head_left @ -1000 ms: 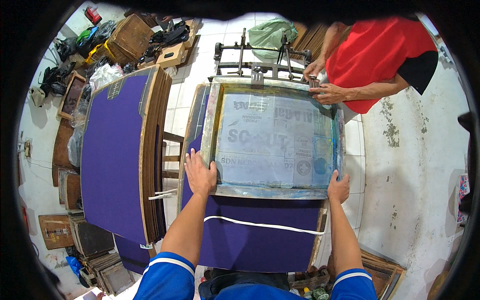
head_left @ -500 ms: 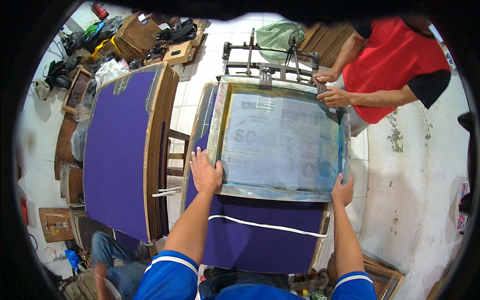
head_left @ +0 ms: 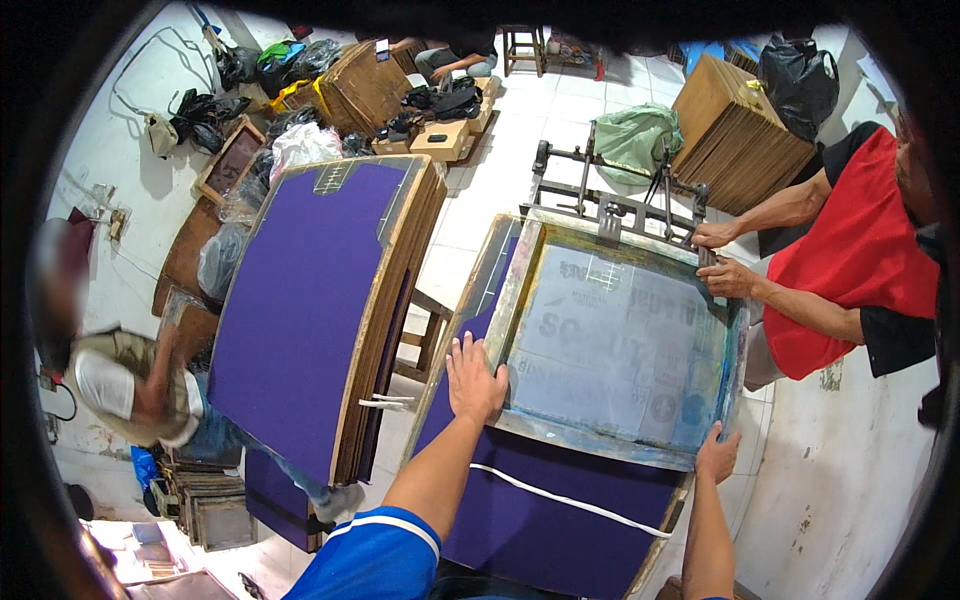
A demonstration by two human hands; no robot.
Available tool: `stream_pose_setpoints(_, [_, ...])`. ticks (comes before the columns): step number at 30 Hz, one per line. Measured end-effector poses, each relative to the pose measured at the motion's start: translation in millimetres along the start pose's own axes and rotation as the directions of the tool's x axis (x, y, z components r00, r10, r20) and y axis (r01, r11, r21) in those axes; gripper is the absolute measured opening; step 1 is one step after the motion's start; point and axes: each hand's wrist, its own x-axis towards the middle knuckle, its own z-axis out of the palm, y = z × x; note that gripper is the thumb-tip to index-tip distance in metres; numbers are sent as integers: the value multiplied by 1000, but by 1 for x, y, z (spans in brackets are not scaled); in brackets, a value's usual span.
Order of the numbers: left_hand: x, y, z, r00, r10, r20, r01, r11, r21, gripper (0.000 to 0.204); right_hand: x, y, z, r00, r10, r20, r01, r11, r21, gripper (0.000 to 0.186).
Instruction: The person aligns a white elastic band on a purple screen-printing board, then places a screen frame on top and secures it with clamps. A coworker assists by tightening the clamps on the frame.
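Observation:
A screen printing frame (head_left: 590,435) with a pale grey mesh and faint lettering lies over a purple fabric-covered board (head_left: 560,515). Spread flat at the frame's near left corner, my left hand (head_left: 475,380) rests with its fingers stretched and holds nothing. My right hand (head_left: 717,455) grips the near right corner, its thumb up along the edge; some of its fingers are hidden. A metal hinge clamp (head_left: 610,215) sits along the frame's far side. A white cord (head_left: 570,498) crosses the purple cloth just in front of the frame.
A co-worker in a red shirt (head_left: 840,290) has both hands at the frame's far right corner. Left of me is a stack of purple-topped boards (head_left: 310,290). Another person (head_left: 140,385) is at the far left. Boxes and bags (head_left: 350,90) crowd the back; boards (head_left: 740,130) stand behind the clamp.
The view has swung, so the frame and boards appear farther right and lower. Both my hands keep their places on the frame. At the left, the other person has come more into view.

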Motion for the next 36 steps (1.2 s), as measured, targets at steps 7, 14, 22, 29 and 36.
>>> stream_pose_setpoints(7, [0,-1,1,1000,7,-9,-7,1000,-9,72,3,3,3,999,20,43,-21,1000,4,62])
stream_pose_setpoints(14, [-1,0,0,1000,3,-17,-4,1000,-19,71,-1,-1,-2,1000,1,21,-1,1000,9,58])
stream_pose_setpoints(22, [1,-1,4,1000,6,-23,-7,1000,-13,69,-1,-1,-1,1000,-4,-10,4,1000,7,59])
stream_pose_setpoints(29, [1,-1,6,999,19,-39,-19,1000,3,69,-1,-4,-6,998,30,55,-30,1000,9,59])
stream_pose_setpoints(36, [0,1,2,999,27,-32,-27,1000,8,68,-1,-5,-6,1000,15,16,-15,1000,24,59])
